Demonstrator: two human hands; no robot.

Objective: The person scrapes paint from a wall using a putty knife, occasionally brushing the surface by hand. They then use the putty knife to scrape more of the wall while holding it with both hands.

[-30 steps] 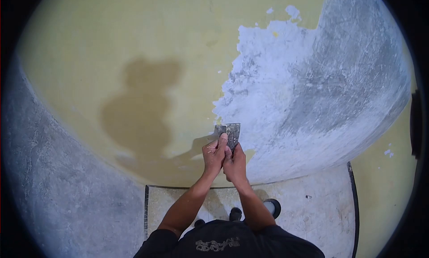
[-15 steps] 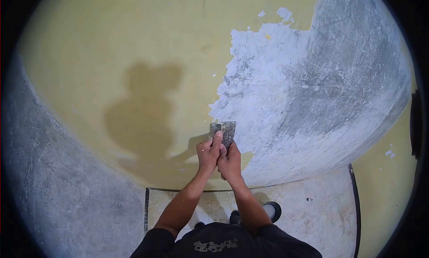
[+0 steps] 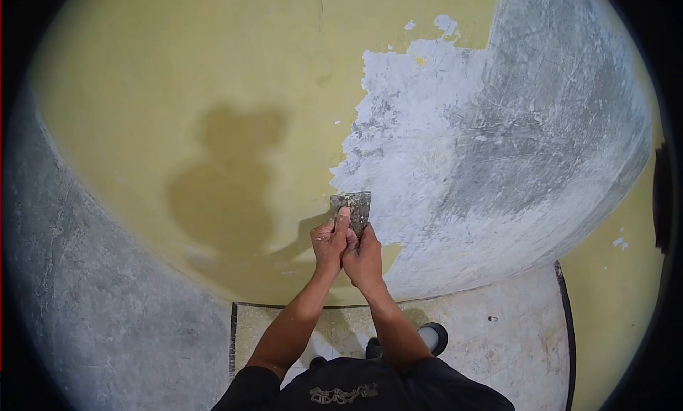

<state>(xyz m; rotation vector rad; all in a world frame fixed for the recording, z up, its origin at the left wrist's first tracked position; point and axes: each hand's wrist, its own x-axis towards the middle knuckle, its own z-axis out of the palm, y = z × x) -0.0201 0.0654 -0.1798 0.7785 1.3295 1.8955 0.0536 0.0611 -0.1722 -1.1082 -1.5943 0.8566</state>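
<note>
A broad-bladed scraper [image 3: 361, 206], its metal speckled with paint, is pressed against the wall at the lower left edge of a bared white patch [image 3: 405, 126]. My left hand [image 3: 329, 245] is closed on it, one finger stretched up along the blade. Lower and to the right, my right hand [image 3: 365, 260] grips the handle, which the fingers mostly hide. Yellow paint [image 3: 284, 55] covers the wall left of the blade, and some paint crumbs sit along its top edge.
Grey scraped plaster [image 3: 526, 155] spreads over the wall's right side. Another grey wall [image 3: 121, 283] stands at the left. Below are a tiled floor [image 3: 512, 325] with a dark border, a round dark-rimmed container [image 3: 432, 338] near my feet, and a small object [image 3: 492, 318].
The view has shifted slightly, with the wall patch now a little farther left. The scraper and both hands have moved slightly left in the picture, the grip staying the same.
</note>
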